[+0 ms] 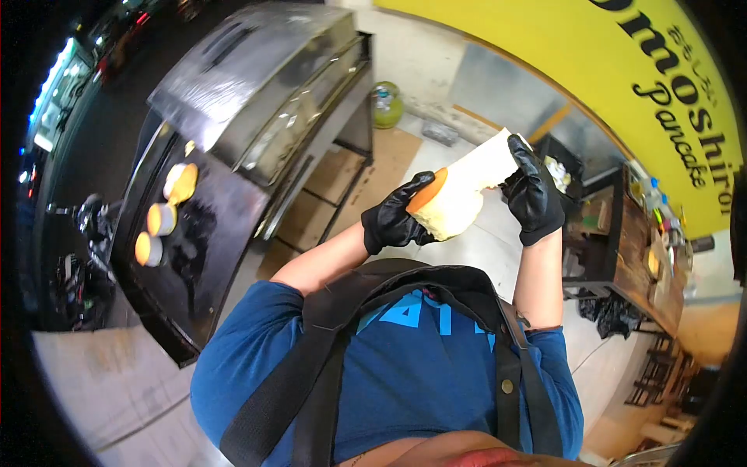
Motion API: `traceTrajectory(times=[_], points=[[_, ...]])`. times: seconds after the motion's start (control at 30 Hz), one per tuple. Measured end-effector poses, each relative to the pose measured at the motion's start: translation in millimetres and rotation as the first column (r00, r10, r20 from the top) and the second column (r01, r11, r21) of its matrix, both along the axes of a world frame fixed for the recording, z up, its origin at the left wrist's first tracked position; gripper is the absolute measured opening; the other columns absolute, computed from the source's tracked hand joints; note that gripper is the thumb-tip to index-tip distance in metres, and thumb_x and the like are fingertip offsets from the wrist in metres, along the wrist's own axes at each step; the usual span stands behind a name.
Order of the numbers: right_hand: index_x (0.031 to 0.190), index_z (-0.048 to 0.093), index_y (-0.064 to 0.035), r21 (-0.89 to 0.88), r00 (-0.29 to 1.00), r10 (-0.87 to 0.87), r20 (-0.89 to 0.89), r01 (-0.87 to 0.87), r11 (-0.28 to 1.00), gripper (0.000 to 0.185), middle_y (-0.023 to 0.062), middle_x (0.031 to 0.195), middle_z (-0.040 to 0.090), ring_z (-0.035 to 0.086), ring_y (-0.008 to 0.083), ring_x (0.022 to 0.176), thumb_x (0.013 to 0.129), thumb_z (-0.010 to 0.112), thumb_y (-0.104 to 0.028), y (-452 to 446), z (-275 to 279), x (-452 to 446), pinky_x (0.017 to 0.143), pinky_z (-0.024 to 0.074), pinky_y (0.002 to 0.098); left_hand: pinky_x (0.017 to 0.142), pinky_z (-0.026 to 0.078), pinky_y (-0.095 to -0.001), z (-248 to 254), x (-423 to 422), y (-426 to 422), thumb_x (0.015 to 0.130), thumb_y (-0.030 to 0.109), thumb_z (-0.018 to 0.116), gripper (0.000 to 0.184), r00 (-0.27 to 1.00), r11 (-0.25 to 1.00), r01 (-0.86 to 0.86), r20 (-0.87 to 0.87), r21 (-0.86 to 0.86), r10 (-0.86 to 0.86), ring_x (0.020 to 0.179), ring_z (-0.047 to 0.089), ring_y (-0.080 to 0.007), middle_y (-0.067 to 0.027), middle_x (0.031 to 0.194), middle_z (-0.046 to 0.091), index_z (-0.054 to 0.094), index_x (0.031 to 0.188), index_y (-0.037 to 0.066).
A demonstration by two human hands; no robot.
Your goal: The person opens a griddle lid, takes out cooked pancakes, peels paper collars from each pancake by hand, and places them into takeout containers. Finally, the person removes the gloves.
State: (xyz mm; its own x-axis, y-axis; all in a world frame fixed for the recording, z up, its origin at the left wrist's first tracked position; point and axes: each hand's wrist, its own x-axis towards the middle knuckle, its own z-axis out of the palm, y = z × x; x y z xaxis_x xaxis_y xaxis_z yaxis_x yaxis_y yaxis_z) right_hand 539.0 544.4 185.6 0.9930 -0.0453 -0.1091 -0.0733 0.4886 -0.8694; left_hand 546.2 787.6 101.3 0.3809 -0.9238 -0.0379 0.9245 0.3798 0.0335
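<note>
My left hand (395, 214), in a black glove, grips a thick round pancake (455, 214) with a browned face and pale yellow sides. The thumb lies against the browned face. A white strip that looks like paper (492, 159) stretches from the pancake up to the right. My right hand (533, 194), gloved in black too, pinches the strip's far end between thumb and fingers. Bright glare hides where strip and pancake meet. Both hands are raised in front of my chest, above the tiled floor.
On the left, a dark griddle (198, 245) carries several pancakes in ring molds (162, 219), next to a metal hood (257, 74). A wooden counter (642, 268) with bottles stands at the right. A green gas cylinder (386, 105) is by the wall, below a yellow sign (545, 31).
</note>
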Motion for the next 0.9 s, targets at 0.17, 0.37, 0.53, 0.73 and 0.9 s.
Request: traceTrajectory(times=[0.17,0.37,0.53,0.73,0.9], points=[[0.114,0.062,-0.0107,-0.065,0.968,-0.250,0.036,0.252,0.966,0.025,0.0015,0.108,0.065,0.062,0.0150,0.098,0.090,0.062,-0.021,-118,34,-19,0.080,0.0508,0.0324,0.097,0.043,-0.0556,-20,23,-132,0.092,0.039,0.057,0.058,0.955,0.973,0.189,-0.204,-0.134,-0.214,0.121,0.052,-0.0350,-0.0173,0.136,0.050,0.044,0.137,0.006],[0.117,0.062,-0.0120,0.009,0.886,-0.462,0.043,0.462,0.887,0.029,0.0027,0.108,0.065,0.063,0.0161,0.097,0.090,0.063,-0.021,-280,65,-39,0.080,0.0508,0.0321,0.091,0.049,-0.0495,-17,47,-300,0.088,0.053,0.055,0.070,0.938,0.933,0.342,-0.018,-0.110,-0.345,0.107,0.059,-0.0352,-0.0233,0.125,0.055,0.044,0.136,0.003],[0.124,0.059,-0.0099,0.070,0.804,-0.580,0.132,0.576,0.814,0.033,0.0052,0.117,0.063,0.059,0.0183,0.109,0.093,0.058,-0.020,-388,88,-38,0.088,0.0486,0.0363,0.074,0.052,-0.0444,-6,71,-380,0.088,0.057,0.051,0.067,0.934,0.936,0.351,0.054,0.030,-0.352,0.092,0.062,-0.0306,-0.0201,0.112,0.060,0.050,0.129,0.005],[0.123,0.058,-0.0091,0.240,0.767,-0.635,0.095,0.601,0.762,0.033,0.0077,0.124,0.061,0.057,0.0237,0.114,0.091,0.057,-0.016,-548,22,3,0.098,0.0459,0.0412,0.069,0.052,-0.0498,-53,142,-442,0.079,0.064,0.054,0.078,0.810,0.728,0.575,0.137,-0.373,-0.570,0.097,0.061,-0.0406,-0.0241,0.120,0.056,0.048,0.132,0.007],[0.114,0.061,-0.0070,0.274,0.714,-0.698,0.057,0.661,0.698,0.029,0.0100,0.114,0.065,0.063,0.0247,0.102,0.089,0.061,-0.022,-649,-69,67,0.088,0.0528,0.0407,0.090,0.049,-0.0542,-68,226,-470,0.080,0.058,0.061,0.082,0.857,0.846,0.513,0.148,-0.149,-0.494,0.109,0.056,-0.0450,-0.0270,0.131,0.049,0.042,0.136,0.001]])
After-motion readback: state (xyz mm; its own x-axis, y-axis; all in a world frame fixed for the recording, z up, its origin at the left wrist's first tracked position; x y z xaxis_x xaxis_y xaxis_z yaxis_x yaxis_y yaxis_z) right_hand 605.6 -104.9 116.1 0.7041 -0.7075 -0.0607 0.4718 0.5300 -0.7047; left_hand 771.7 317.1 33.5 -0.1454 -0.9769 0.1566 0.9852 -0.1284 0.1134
